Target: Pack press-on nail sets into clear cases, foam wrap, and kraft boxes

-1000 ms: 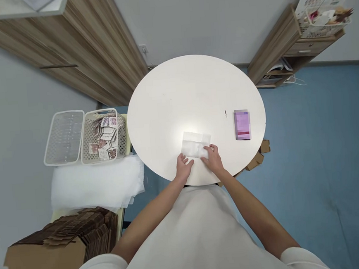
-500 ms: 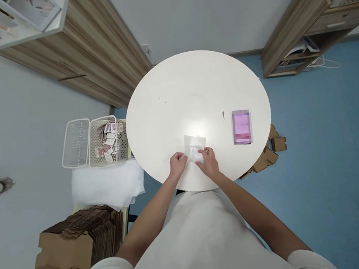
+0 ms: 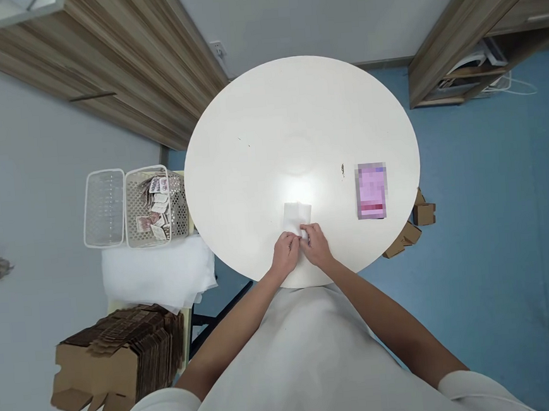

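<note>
A small white foam wrapping sheet (image 3: 296, 212) lies partly folded near the front edge of the round white table (image 3: 296, 121). Its left side is turned over towards the middle, and a seam runs down it. My left hand (image 3: 285, 254) pinches the sheet's lower left part, fingers closed. Close beside it, my right hand (image 3: 316, 246) has its thumb and fingers closed on the lower right part. The fingertips of both hands nearly meet. Whatever lies inside the fold is hidden.
On the table's right lies a pink-purple pixelated rectangle (image 3: 371, 191). Left of the table stand an open white basket (image 3: 137, 240) of small printed cards, a stack of white sheets (image 3: 159, 271) and flattened cardboard boxes (image 3: 97, 371). More boxes (image 3: 403, 238) sit at lower right.
My left hand has moved right, carrying the sheet's left side over towards the middle. My right hand has stayed about in place. The view has shifted slightly.
</note>
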A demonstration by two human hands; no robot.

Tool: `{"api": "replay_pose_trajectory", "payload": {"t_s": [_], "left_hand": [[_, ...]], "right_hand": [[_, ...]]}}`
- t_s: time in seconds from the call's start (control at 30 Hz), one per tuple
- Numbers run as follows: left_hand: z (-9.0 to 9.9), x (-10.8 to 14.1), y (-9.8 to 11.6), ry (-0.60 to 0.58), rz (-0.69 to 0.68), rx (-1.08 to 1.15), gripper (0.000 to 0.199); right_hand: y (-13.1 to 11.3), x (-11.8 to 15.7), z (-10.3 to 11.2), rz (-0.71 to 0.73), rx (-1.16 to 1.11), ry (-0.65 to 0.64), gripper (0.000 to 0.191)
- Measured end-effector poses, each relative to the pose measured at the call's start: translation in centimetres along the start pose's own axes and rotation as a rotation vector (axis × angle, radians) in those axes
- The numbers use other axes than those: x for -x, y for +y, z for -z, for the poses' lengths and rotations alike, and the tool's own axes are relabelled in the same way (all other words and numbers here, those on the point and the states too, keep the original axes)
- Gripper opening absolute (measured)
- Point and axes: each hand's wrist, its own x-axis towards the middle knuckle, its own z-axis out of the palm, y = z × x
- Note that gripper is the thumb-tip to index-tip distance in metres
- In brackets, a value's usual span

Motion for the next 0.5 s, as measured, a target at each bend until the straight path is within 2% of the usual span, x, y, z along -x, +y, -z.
{"api": "replay_pose_trajectory", "payload": {"t_s": [0.17, 0.27, 0.4, 0.5], "left_hand": [[0.0, 1.1, -1.0, -0.094, -0.150, -0.119, 0.030], [1.0, 1.4, -2.1, -0.123, -0.232, -0.155, 0.033], [2.9, -0.1, -3.5, -0.024, -0.277, -0.276, 0.036], [3.4, -2.1, -3.9, -0.135, -0.421, -0.415, 0.038]], "right_hand": [[-0.5, -0.6, -0.4, -0.104, 0.075, 0.090, 0.024], [-0.4, -0.8, -0.9, -0.111, 0.141, 0.107, 0.022], [-0.1, -0.8, -1.4, -0.094, 0.168, 0.144, 0.021], [-0.2, -0.6, -1.1, -0.083, 0.185, 0.139, 0.025]]}}
